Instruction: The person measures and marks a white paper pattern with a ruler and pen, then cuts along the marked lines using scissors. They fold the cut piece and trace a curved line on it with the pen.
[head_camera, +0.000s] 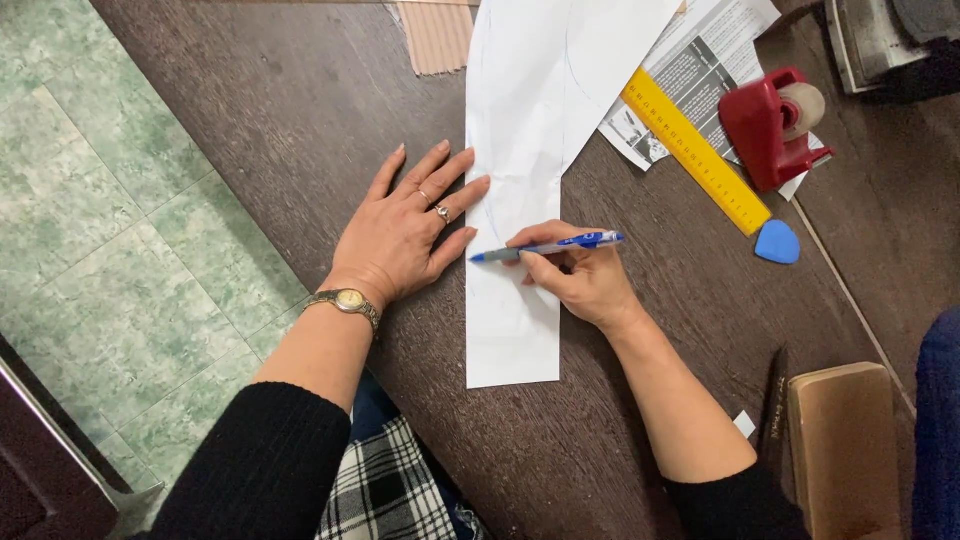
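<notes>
A long white paper strip (520, 130) lies on the dark wooden table (300, 100), running from the top edge down toward me. My left hand (405, 232) rests flat on the table with fingers spread, its fingertips touching the paper's left edge. It wears rings and a wristwatch. My right hand (580, 275) grips a blue pen (550, 246), held nearly level with its tip pointing left at the paper's left edge, close to my left fingertips. A faint curved pen line shows on the paper.
A yellow ruler (695, 150) lies slanted to the right of the paper, beside a red tape dispenser (772, 125) and printed sheets (700, 60). A blue chalk piece (778, 242) sits below the ruler. A brown block (845, 450) is at lower right. Green tiled floor (100, 230) lies left.
</notes>
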